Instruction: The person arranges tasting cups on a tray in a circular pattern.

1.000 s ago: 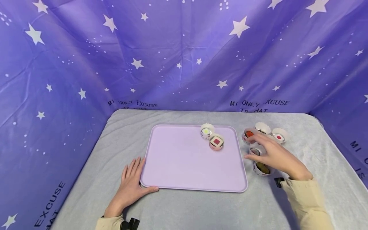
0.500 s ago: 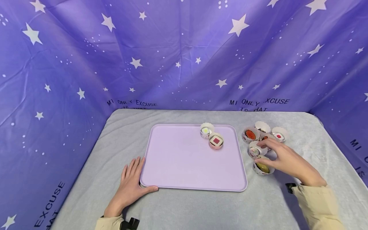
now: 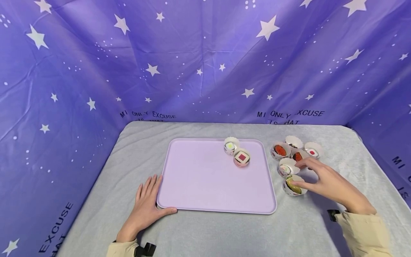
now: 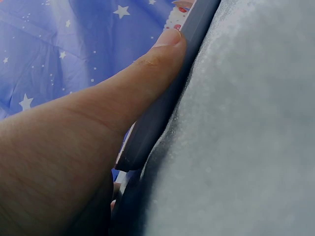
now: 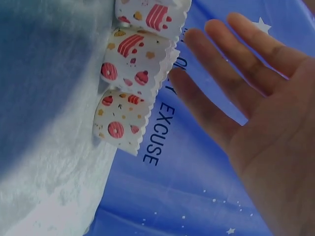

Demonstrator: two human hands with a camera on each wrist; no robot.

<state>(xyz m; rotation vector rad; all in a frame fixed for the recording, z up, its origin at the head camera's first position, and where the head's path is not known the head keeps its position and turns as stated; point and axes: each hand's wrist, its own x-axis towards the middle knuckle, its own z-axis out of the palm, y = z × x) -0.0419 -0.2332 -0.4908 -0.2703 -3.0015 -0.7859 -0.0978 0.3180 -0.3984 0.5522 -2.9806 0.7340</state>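
A lilac tray lies on the cloth-covered table. My left hand rests at its near-left corner, fingers straight along the left side, thumb against the front edge. On the tray stand two paper baking cups, one with a green-centred sushi roll, the other with a red-centred sushi roll. Right of the tray, my right hand hovers over more cups with its fingers extended, holding nothing. The nearest is a cup with a yellow-green piece; beyond it is a cup with a pale roll.
Further back are cups with a red-topped sushi piece, another red-topped piece and a red-dotted roll. A white cup holds a mostly hidden dark piece. A purple starry curtain surrounds the table.
My right hand has drawn right and slightly toward me, away from the tray's edge, uncovering the red-topped pieces and the pale roll. The left hand and tray have stayed put.
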